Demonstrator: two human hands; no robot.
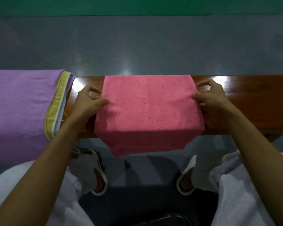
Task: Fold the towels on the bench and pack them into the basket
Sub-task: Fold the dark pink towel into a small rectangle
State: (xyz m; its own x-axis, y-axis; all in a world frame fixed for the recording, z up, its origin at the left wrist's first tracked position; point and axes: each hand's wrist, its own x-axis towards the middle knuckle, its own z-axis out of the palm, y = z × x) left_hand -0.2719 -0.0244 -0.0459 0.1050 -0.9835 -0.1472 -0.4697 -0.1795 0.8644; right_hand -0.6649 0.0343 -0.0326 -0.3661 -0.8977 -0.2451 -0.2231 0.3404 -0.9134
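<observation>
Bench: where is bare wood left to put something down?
The widest bare bench lies right of the pink towel, past the right hand. Between the purple towel and the pink one only a narrow strip shows, crowded by the left hand.

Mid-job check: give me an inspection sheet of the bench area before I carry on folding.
Surface: glossy wooden bench, bare wood beside the towels.
Job's things: pink towel laid across the bench, near edge hanging over the front; purple towel with yellow-green border draped at left; basket not seen.
Clutter: nothing seen.
Hands: left hand pinches the pink towel's left edge; right hand pinches its right edge.
Cables: nothing seen.
Surroundings: grey floor, green strip at the far side, the person's sandals on the floor.
</observation>
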